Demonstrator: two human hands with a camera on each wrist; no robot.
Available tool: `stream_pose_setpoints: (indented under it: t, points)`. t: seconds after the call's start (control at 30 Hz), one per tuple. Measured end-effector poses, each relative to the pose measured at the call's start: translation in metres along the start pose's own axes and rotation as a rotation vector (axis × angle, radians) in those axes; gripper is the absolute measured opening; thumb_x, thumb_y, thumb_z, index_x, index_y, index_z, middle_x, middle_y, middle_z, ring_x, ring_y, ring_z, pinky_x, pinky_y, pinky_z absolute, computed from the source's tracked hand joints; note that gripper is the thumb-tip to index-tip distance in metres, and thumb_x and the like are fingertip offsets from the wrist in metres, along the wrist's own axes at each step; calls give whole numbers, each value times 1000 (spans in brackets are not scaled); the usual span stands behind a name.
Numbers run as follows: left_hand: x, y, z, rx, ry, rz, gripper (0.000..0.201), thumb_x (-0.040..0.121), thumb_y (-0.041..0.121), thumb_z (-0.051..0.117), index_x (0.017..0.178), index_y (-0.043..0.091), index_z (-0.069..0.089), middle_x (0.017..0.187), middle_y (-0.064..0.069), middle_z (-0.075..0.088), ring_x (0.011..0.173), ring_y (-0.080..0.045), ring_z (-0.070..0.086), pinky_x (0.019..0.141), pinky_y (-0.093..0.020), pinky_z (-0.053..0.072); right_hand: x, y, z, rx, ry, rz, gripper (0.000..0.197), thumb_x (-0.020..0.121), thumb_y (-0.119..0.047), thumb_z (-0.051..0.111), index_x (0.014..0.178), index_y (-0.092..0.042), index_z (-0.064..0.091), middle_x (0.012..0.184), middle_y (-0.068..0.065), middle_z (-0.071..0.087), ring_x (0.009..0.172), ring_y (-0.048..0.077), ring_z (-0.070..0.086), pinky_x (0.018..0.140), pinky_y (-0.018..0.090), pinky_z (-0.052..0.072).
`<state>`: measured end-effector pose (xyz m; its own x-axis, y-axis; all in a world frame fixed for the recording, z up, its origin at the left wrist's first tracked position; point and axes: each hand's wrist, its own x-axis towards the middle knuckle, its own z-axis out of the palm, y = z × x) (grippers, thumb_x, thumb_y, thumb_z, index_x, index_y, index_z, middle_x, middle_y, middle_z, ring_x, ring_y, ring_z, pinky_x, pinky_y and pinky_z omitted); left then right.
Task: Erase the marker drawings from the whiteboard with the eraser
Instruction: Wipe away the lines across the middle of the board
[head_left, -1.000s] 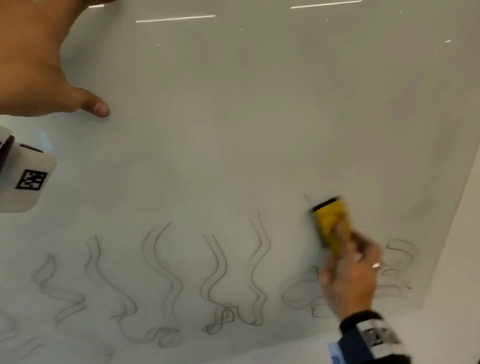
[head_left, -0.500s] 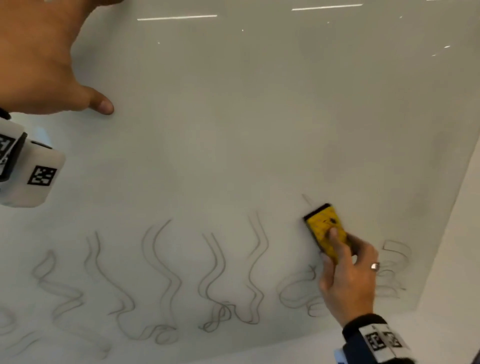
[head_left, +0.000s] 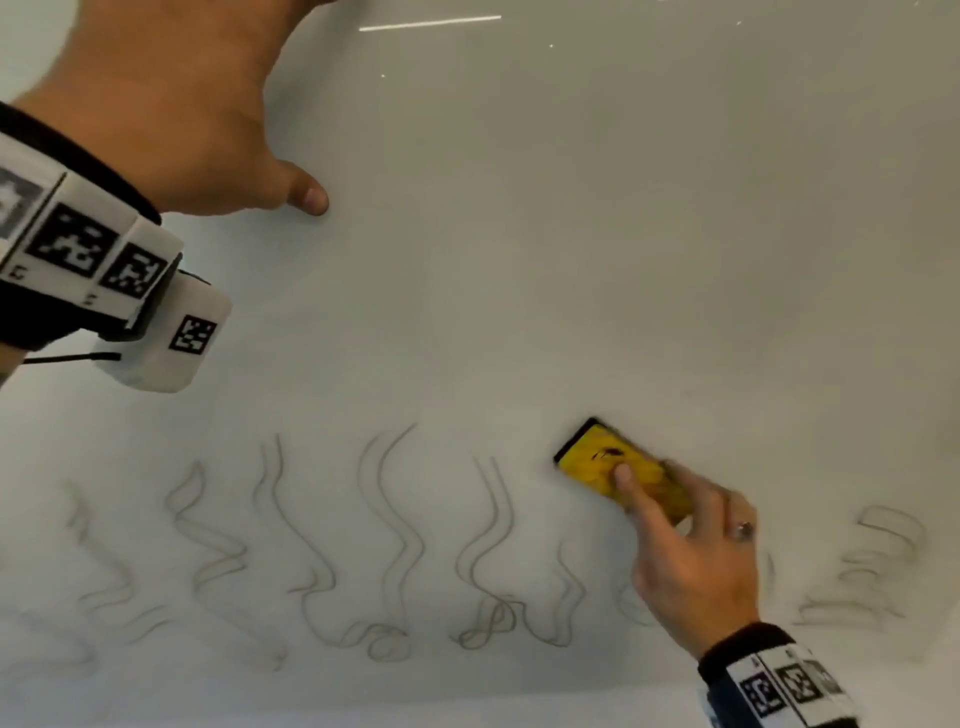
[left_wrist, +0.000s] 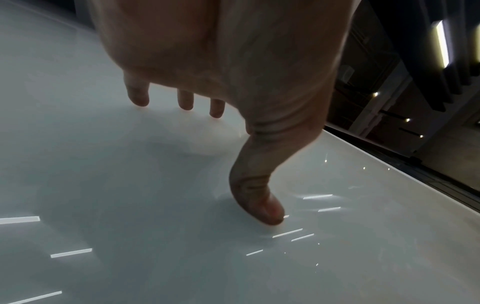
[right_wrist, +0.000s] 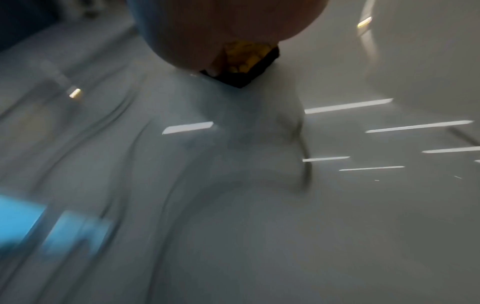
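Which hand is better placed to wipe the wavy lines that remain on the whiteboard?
The right hand. It already holds the eraser against the whiteboard, just above the wavy lines. The left hand holds nothing and rests spread on the upper board.

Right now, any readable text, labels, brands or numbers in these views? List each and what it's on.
No readable words or numbers in any view.
Left wrist band: black-and-white square marker codes, no letters.
Right wrist band: same kind of codes, no letters.
Eraser: a small dark mark on the yellow face, too blurred to read.
Whiteboard: only wavy marker drawings, not writing.
Both wrist views: no text visible.
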<state>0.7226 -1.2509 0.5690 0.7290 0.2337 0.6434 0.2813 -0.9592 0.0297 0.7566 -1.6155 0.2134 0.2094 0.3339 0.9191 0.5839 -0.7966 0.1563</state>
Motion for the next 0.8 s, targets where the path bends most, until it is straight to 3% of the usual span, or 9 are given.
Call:
stream_pose_setpoints:
  t: [0.03,0.1,0.13,0.33,0.4,0.5,0.6,0.73,0.8]
  points:
    - [-5,5,-4,-10,-97,-108,161,17,106,54,152,22,33,144,-23,52,127,-50,50,105,-63,44,17,13,-6,-16,73,171,60,82,-8,53,140,-20,53,124,30,50,90,45,54,79,45,36]
    - [-16,13,-10,-1,-154,-247,132,51,93,66,148,9,38,145,-28,50,130,-49,48,109,-63,40,49,18,-13,47,258,439,55,86,-7,60,140,-17,55,120,35,51,94,49,52,85,47,35]
    - [-23,20,-14,19,-150,-279,114,68,82,69,147,5,40,143,-30,51,129,-50,49,108,-62,41,59,13,-9,44,273,453,54,87,-7,62,140,-17,56,119,35,51,95,49,51,85,47,35]
    - [-51,37,-32,113,31,-86,80,88,55,72,142,2,45,134,-27,55,123,-47,51,97,-54,41,-19,-78,36,-31,-136,-34,69,75,-13,52,143,-27,52,127,24,50,94,35,49,73,40,35]
    - [-56,31,-31,79,64,-16,81,89,57,71,147,7,42,141,-22,53,129,-44,49,102,-53,40,-2,-65,28,-63,-87,-94,66,78,-7,47,140,-27,54,126,23,50,92,35,50,72,40,36]
    - [-66,5,-29,93,306,282,86,86,65,68,156,29,32,157,-10,42,141,-38,41,110,-56,40,60,-36,3,-44,97,97,64,77,-1,57,138,-22,59,122,29,55,88,42,54,76,44,34]
    - [-83,-31,-26,42,368,413,82,88,67,63,155,31,34,161,-12,35,145,-38,36,111,-54,37,89,-50,7,5,174,249,50,84,-6,60,133,-15,67,117,32,56,88,45,53,78,44,30]
    - [-95,-89,-20,57,308,471,92,82,75,66,155,27,38,163,-14,30,148,-39,30,117,-57,34,14,-124,46,12,-84,-164,53,103,-11,28,133,-23,70,124,25,54,87,36,54,74,42,35]
    - [-99,-118,-20,91,283,468,102,72,74,71,156,26,38,163,-15,29,148,-41,29,118,-59,31,-1,-126,50,15,-196,-277,57,101,-9,26,135,-25,69,125,22,53,88,38,61,75,42,36]
